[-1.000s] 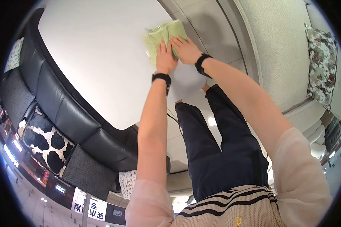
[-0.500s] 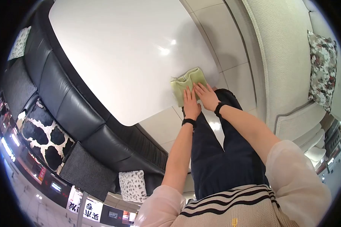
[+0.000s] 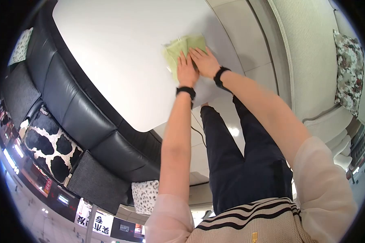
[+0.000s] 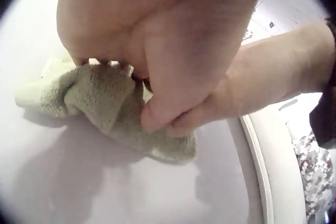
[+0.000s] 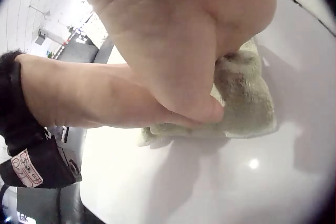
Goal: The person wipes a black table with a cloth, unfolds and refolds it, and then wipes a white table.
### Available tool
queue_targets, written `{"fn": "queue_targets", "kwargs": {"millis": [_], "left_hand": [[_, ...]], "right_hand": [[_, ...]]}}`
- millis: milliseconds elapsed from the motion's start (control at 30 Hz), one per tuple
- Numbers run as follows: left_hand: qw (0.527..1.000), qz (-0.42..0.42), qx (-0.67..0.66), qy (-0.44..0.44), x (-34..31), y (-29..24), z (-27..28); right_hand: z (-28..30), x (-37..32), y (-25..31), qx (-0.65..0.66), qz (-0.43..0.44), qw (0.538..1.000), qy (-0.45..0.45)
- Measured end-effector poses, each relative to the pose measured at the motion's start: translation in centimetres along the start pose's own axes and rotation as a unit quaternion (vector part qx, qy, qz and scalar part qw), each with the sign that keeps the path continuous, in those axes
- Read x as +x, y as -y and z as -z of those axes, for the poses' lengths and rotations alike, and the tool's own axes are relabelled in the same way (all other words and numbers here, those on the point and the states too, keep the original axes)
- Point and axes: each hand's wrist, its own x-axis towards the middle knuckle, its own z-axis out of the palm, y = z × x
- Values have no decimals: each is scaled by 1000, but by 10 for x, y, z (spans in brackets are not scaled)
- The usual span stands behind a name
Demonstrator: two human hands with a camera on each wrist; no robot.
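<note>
A light green towel [image 3: 173, 52] lies bunched and folded on a white tabletop [image 3: 117, 60]. My left hand [image 3: 187, 73] presses on its near part, fingers stretched forward. Close beside it, my right hand [image 3: 206, 65] lies flat on the towel with its fingers pointing up and left. In the left wrist view, folds of the towel [image 4: 100, 90] rise in front of the fingers, and the two thumbs come close together. The right wrist view shows the towel [image 5: 247, 100] under the palm; most fingertips are hidden there.
A black leather sofa [image 3: 85, 121] runs along the table's left side, with a cow-patterned cushion [image 3: 48, 143] and a spotted pillow [image 3: 145, 197]. To the right stands a cream sofa [image 3: 312, 60] with a floral cushion [image 3: 348, 73]. Tiled floor [image 3: 241, 36] separates it from the table.
Both hands first drew the towel back toward the body and the table's near edge. Now they have pushed it forward again, farther onto the tabletop.
</note>
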Motion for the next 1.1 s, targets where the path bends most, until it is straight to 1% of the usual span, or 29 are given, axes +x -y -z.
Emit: {"fn": "queue_targets", "kwargs": {"millis": [100,167,200,300,333,433,533,633,667,733,800,1000,1100], "left_hand": [[998,36,-10,49,34,10,43],[998,36,-12,55,36,10,44],[998,37,-13,57,35,9,45],[999,20,3,33,13,2,27],[999,17,-24,23,1,-6,28],[997,27,-65,21,-32,-20,8],[989,59,-129,32,-70,-35,-2],[991,63,-116,17,-104,-50,-14],[991,67,-114,29,-113,-54,-17],[987,68,-133,55,-128,-57,-22],[985,69,-139,71,-138,-59,-28],[988,57,-135,58,-144,-57,-32],[987,74,-139,39,-146,-56,-35]], "right_hand": [[19,33,-1,-2,-10,999,36],[21,42,-3,5,-11,998,58],[22,40,-3,11,-10,998,54],[19,20,-2,-11,12,998,54],[12,12,-3,-6,21,999,39],[14,-19,5,-20,14,997,78],[-13,-51,7,7,38,998,53],[-27,-85,12,0,47,998,50],[-30,-94,14,14,45,998,50],[-30,-109,18,22,34,995,91],[-24,-120,24,18,24,991,134],[-37,-127,35,-13,0,992,128],[-43,-128,40,-10,-10,993,118]]}}
